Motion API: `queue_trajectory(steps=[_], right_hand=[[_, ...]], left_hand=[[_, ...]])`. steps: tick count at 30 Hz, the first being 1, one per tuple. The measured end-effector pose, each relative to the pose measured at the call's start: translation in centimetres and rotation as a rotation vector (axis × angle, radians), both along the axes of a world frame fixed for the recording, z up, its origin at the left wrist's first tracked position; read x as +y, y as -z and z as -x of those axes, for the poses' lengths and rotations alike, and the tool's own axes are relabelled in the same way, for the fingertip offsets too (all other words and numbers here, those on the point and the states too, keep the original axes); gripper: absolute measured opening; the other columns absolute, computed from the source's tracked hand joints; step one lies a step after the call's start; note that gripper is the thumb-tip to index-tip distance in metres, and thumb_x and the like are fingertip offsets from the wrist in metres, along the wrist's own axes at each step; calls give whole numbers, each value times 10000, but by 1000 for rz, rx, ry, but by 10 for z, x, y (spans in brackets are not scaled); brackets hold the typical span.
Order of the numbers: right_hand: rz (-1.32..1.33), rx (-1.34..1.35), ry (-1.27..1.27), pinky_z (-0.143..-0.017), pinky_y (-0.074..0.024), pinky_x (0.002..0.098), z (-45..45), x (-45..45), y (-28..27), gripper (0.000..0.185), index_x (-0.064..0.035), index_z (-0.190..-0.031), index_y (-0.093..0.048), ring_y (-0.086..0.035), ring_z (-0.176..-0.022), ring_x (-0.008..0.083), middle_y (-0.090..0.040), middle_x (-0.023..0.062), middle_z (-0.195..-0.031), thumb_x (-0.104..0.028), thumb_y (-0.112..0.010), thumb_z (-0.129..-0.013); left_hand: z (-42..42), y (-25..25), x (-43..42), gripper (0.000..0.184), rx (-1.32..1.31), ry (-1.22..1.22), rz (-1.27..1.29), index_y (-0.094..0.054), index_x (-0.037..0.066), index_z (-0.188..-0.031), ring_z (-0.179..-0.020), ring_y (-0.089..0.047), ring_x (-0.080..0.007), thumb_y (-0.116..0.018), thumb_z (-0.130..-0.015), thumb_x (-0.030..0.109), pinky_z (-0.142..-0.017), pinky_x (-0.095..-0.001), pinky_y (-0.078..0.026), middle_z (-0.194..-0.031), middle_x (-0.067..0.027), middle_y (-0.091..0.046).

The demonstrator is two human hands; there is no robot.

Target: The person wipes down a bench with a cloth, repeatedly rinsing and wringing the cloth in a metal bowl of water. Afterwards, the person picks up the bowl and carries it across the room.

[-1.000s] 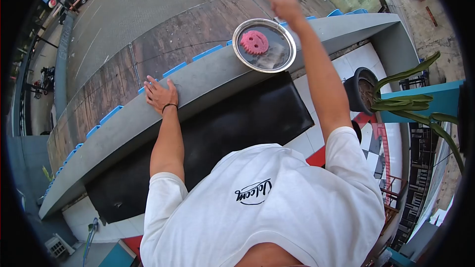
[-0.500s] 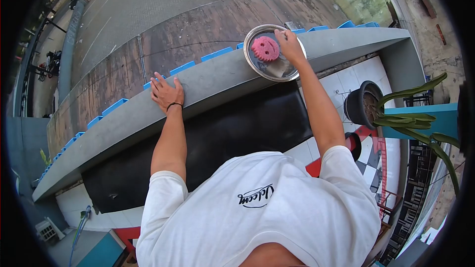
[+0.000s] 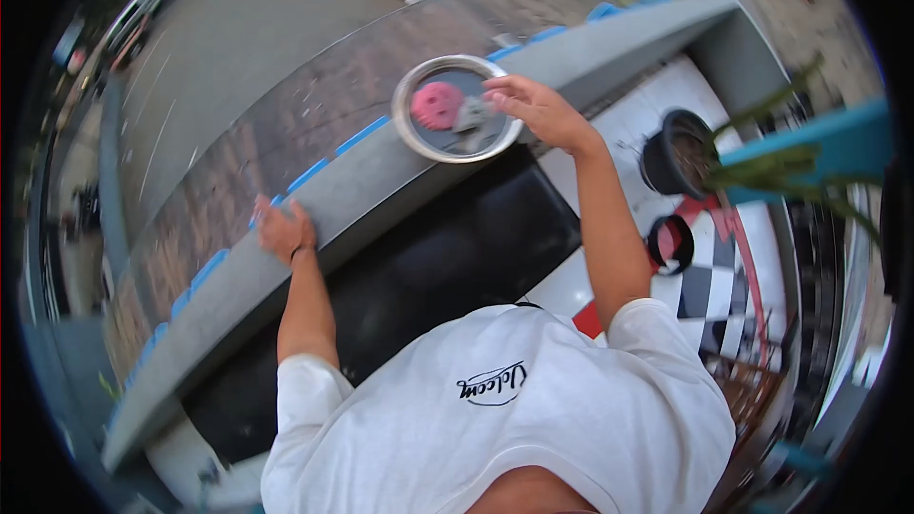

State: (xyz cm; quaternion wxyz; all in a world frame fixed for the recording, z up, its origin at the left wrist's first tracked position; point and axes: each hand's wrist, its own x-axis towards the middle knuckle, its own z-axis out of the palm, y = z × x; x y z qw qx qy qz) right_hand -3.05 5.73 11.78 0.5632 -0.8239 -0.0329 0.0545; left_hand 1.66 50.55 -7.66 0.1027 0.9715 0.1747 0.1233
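A round metal basin (image 3: 407,138) rests on top of the grey ledge (image 3: 357,181). In its dark inside lie a pink round sponge (image 3: 437,106) with a scalloped edge and holes, and a crumpled greyish piece (image 3: 471,114) that is too blurred to name. My right hand (image 3: 538,112) reaches over the basin's right rim, fingers stretched out above the greyish piece; whether they touch it I cannot tell. Lower left, my left hand (image 3: 286,230) rests on the ledge with its fingers apart over the outer edge, holding nothing. A dark band circles that wrist.
Blue pieces (image 3: 307,176) line the ledge's outer edge, with a stained brown surface (image 3: 276,124) beyond. A black padded surface (image 3: 428,276) lies on the near side. To the right stand a black plant pot (image 3: 657,162) and a black bucket (image 3: 672,244).
My right hand has shifted from the basin's top right to its right rim, with its fingers stretched out. The greyish piece looks more bunched up. The view has turned; my left hand stays on the ledge.
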Motion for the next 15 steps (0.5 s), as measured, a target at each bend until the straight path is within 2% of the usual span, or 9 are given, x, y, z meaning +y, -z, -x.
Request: queue_trajectory(steps=[1, 5, 6, 7, 9, 10, 11, 13, 15], right_hand=[[-373, 126, -46, -951, -464, 353, 24, -8, -30, 486, -34, -1345, -524, -621, -1108, 217, -621, 143, -1250, -371, -537, -996], [601, 103, 613, -981, -420, 450, 129, -37, -40, 483, -49, -1220, -600, -576, -1179, 342, -584, 212, -1304, -449, -569, -952], [1382, 227, 759, -1003, -357, 557, 175, -15, -49, 492, -69, -1163, -623, -515, -1250, 355, -568, 232, -1314, -492, -589, -913], [1498, -66, 727, -1012, -283, 635, 223, -47, 7, 545, -96, -1198, -625, -469, -1299, 306, -553, 215, -1340, -542, -594, -886], [500, 101, 807, -999, -425, 474, 323, -17, -24, 618, -48, -1339, -507, -578, -1162, 372, -620, 237, -1224, -505, -576, -929], [343, 244, 867, -952, -467, 425, 375, -5, -29, 655, -34, -1397, -433, -613, -1095, 410, -655, 229, -1172, -495, -556, -947], [388, 317, 941, -927, -479, 415, 425, 9, -24, 680, -34, -1407, -412, -627, -1082, 391, -663, 218, -1152, -505, -563, -941], [648, 312, 1140, -880, -503, 383, 520, 46, -24, 661, -16, -1386, -432, -659, -1017, 360, -684, 207, -1092, -479, -584, -940], [322, 354, 1397, -849, -514, 366, 603, 81, -34, 645, -3, -1375, -441, -675, -976, 327, -696, 194, -1047, -450, -602, -939]], left_hand=[[2, -10, -4, 759, 49, -10, -31, -257, 90, -1536, -1439, -296, -344, -509, -927, 467, -1150, -517, -210, -1551, -165, -338], [-13, 27, 21, 755, -194, 29, -242, -340, 158, -1511, -1368, -414, -310, -552, -888, 526, -1075, -538, -354, -1508, -106, -421], [-13, 25, 22, 774, -199, 15, -265, -324, 183, -1522, -1371, -410, -311, -549, -881, 556, -1070, -530, -365, -1509, -97, -421], [-12, 22, 26, 797, -207, 31, -180, -254, 173, -1551, -1424, -343, -305, -497, -905, 571, -1039, -634, -333, -1550, -111, -364], [-26, 37, 35, 793, -274, -61, -299, -335, 211, -1519, -1378, -402, -270, -517, -869, 627, -991, -653, -367, -1508, -65, -427], [-24, 31, 36, 774, -274, -27, -387, -373, 215, -1497, -1366, -412, -259, -519, -863, 632, -968, -654, -375, -1495, -53, -443], [-31, 45, 46, 723, -600, 122, -352, -452, 194, -1444, -1320, -449, -266, -572, -852, 591, -901, -618, -427, -1409, -65, -510], [18, 9, 11, 702, -588, 127, -272, -483, 126, -1389, -1255, -476, -326, -616, -807, 496, -950, -576, -418, -1350, -121, -518], [47, -1, -22, 745, -652, 304, -91, -428, 96, -1416, -1273, -432, -361, -629, -775, 418, -981, -575, -386, -1387, -148, -461]])
